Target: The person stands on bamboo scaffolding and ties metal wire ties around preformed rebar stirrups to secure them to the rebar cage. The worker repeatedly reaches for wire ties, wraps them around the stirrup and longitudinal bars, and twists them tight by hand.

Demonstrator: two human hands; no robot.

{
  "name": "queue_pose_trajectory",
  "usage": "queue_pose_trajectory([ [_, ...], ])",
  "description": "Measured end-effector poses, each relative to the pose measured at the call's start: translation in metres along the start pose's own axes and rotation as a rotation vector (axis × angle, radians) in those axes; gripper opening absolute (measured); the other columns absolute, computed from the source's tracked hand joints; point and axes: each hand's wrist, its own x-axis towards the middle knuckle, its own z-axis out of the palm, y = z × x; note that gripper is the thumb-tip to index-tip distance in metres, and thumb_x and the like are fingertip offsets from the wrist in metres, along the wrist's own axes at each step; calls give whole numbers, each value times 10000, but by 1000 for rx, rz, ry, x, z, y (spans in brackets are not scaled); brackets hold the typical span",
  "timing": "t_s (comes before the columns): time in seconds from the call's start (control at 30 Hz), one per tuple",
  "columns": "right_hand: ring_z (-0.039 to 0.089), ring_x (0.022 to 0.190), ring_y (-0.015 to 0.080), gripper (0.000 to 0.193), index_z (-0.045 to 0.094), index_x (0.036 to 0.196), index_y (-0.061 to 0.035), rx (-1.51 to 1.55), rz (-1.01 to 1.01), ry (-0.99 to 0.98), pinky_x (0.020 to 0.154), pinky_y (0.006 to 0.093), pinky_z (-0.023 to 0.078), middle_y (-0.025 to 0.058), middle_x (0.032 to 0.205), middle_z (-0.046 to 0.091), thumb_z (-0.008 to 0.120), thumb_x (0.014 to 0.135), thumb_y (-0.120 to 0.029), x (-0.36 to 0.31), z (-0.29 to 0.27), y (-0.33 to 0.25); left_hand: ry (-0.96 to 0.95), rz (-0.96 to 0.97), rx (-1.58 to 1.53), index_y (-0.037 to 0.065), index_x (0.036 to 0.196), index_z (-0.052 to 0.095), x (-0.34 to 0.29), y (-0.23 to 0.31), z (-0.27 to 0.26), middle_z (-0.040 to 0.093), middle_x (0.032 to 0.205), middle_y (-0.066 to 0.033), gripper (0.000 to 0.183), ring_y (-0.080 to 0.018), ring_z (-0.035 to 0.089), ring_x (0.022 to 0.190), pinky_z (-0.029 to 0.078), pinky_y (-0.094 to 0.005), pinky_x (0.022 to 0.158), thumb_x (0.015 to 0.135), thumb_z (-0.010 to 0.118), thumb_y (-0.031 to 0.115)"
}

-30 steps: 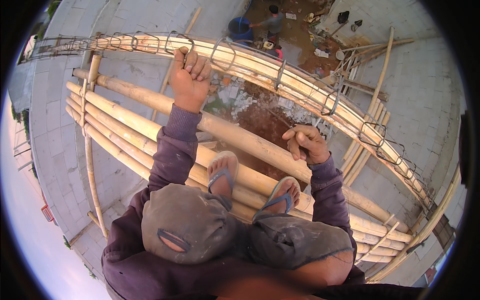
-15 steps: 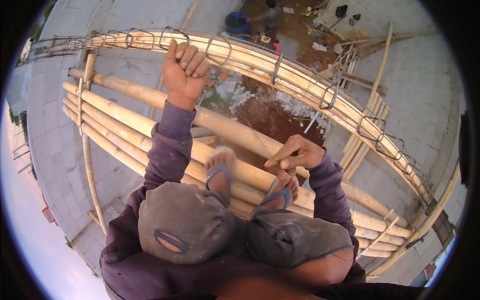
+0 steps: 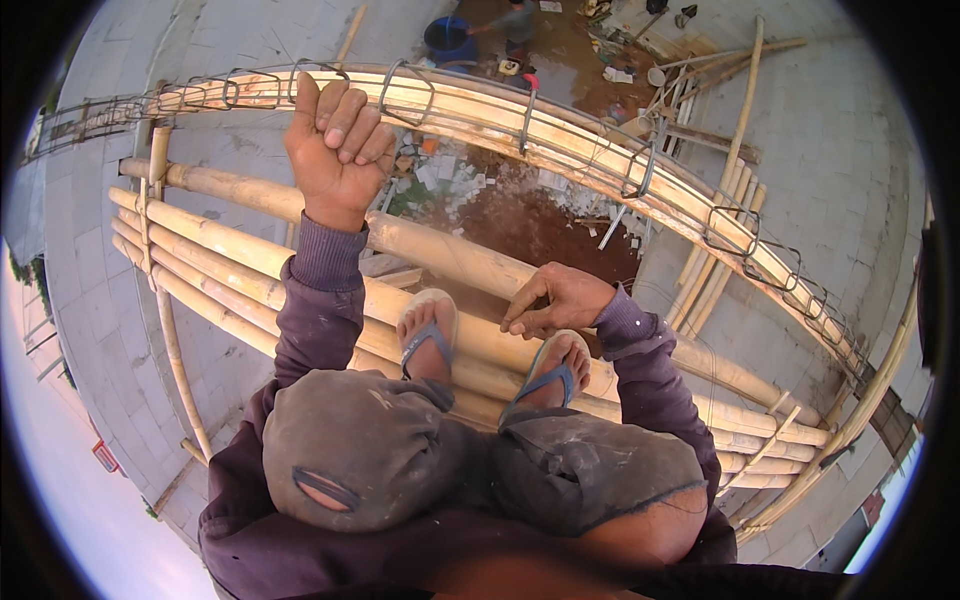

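Right hand point(image 3: 556, 298) — fingertips newly drawn together — sits apart from the rebar cage point(image 3: 526, 122), leaving left hand point(image 3: 340, 150) curled beside it, grip unclear.

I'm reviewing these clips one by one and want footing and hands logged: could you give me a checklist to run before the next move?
1. Both feet on the bamboo poles: ok.
2. Toes covered: not ok; the sandals are open.
3. Left hand at the steel cage, fingers curled: ok.
4. Right hand holding something: cannot tell; thumb and fingertips are drawn together.
5. Other person apart from both hands: ok, beside the blue barrel.
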Motion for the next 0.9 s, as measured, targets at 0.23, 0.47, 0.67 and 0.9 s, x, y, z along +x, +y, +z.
queue_pose_trajectory([
  [0.23,643,668,142,328,682,1145,-7,475,63,740,633,302,511,23,749,685,673,948,-268,5,-34,21,28,37,178,194,633,327,-6,-5,9,257,489,57,544,-93,218,425,223,-248,434,1086,287,493],
  [0.47,564,562,96,380,616,1190,22,606,-172,-83,540,252,462,23,707,636,604,1004,-309,7,-15,-14,-385,-469,-98,184,656,287,-11,-56,3,193,534,55,558,-99,177,478,197,-272,468,1082,218,538],
  [0.67,484,481,98,322,652,1106,33,669,-279,427,478,252,377,19,601,576,568,1028,-268,21,34,-46,44,-305,-131,178,665,317,-18,-71,1,257,530,50,541,-101,250,469,260,-257,484,1076,293,529],
  [0.9,609,542,156,242,686,1028,-23,-155,29,949,541,344,490,106,688,652,561,1018,-231,33,14,-39,287,-18,207,169,710,360,-25,-79,4,318,592,40,504,-108,314,520,323,-267,520,1069,349,524],
])
